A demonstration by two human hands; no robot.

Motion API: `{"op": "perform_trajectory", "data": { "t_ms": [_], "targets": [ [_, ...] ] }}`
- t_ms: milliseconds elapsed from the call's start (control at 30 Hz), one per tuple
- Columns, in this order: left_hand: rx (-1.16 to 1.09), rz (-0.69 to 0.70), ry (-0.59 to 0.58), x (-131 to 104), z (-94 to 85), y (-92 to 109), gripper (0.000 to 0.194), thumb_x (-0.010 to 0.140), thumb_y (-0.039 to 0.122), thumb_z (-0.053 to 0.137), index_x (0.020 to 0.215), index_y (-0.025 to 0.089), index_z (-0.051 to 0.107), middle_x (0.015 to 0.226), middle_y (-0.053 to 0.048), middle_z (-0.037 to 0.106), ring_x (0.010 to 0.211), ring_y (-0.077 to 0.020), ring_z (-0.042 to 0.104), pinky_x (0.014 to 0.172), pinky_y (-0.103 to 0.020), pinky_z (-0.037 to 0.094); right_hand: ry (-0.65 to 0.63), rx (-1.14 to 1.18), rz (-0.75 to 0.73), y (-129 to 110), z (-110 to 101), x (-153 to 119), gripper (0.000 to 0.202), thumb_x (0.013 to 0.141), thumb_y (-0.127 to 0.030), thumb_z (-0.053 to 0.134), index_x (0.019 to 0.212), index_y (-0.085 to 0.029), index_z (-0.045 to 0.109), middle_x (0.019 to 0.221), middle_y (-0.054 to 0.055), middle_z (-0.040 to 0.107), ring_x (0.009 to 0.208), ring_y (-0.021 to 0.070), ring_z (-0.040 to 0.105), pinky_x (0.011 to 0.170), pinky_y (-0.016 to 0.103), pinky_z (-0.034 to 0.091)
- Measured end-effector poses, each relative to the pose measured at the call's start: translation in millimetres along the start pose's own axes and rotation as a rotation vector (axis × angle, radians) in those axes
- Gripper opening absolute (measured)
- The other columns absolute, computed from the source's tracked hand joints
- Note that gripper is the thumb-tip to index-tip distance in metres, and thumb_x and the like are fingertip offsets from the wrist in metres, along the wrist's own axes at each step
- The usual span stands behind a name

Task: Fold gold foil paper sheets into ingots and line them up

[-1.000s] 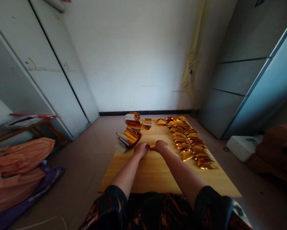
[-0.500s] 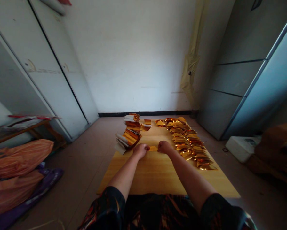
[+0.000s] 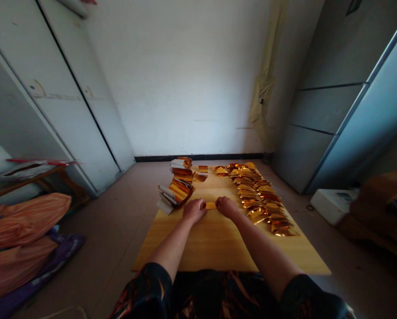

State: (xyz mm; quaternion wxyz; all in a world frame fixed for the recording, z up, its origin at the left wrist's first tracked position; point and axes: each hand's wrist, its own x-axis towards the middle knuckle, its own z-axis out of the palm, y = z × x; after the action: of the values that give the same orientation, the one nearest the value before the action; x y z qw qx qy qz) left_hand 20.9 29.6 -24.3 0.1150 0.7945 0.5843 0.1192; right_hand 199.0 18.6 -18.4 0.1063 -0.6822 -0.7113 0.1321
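A small piece of gold foil paper (image 3: 210, 205) stretches between my two hands, just over the wooden table (image 3: 214, 248). My left hand (image 3: 194, 210) is closed on its left end, and my right hand (image 3: 227, 207) pinches its right end. To the left of my left hand lie curled stacks of gold foil paper (image 3: 181, 189) with pale backs. On the right, beyond my right hand, are rows of folded gold paper pieces (image 3: 256, 188), shiny and overlapping. The fingertips are partly hidden behind the knuckles.
Further back on the table are another curled foil stack (image 3: 181, 165) and a flat foil piece (image 3: 203, 169). Orange plastic bags (image 3: 25, 230) lie on the floor at left. A white box (image 3: 333, 206) stands on the right. A wall (image 3: 191, 88) rises behind the table.
My hands have drawn slightly closer together, with the foil piece still between them. The view has shifted a little; the stacks and folded pieces look unchanged.
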Motion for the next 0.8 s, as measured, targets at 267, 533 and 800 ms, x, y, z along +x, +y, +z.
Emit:
{"op": "perform_trajectory", "data": {
  "t_ms": [267,533,800],
  "targets": [
    [0.080,0.123,0.104,-7.1,6.9,0.1,0.023,0.084,0.035,0.052,0.099,0.024,0.066,0.095,-0.005,0.064,0.093,-0.0183,0.056,0.080,-0.027,0.039,0.038,-0.037,-0.042,-2.6,-1.2,-9.9,0.023,0.078,-0.030,0.056,0.098,-0.021,0.064,0.100,0.006,0.062,0.084,0.0159,0.060,0.064,0.022,0.036],
    [0.160,0.130,0.141,-11.9,5.4,4.8,0.028,0.089,0.036,0.044,0.101,0.024,0.066,0.092,-0.006,0.063,0.091,-0.0188,0.056,0.077,-0.028,0.039,0.060,-0.083,-0.015,-11.4,-1.3,-14.2,0.021,0.083,-0.030,0.052,0.100,-0.021,0.060,0.101,0.006,0.059,0.082,0.0153,0.059,0.064,0.024,0.036],
    [0.170,0.121,0.144,-12.9,4.8,6.7,0.029,0.090,0.035,0.041,0.098,0.022,0.066,0.092,-0.007,0.062,0.090,-0.0189,0.056,0.077,-0.029,0.038,0.116,-0.049,-0.016,-12.5,3.6,-12.4,0.023,0.083,-0.037,0.053,0.096,-0.021,0.061,0.098,0.005,0.060,0.079,0.0144,0.059,0.063,0.023,0.036]
  ]
}}
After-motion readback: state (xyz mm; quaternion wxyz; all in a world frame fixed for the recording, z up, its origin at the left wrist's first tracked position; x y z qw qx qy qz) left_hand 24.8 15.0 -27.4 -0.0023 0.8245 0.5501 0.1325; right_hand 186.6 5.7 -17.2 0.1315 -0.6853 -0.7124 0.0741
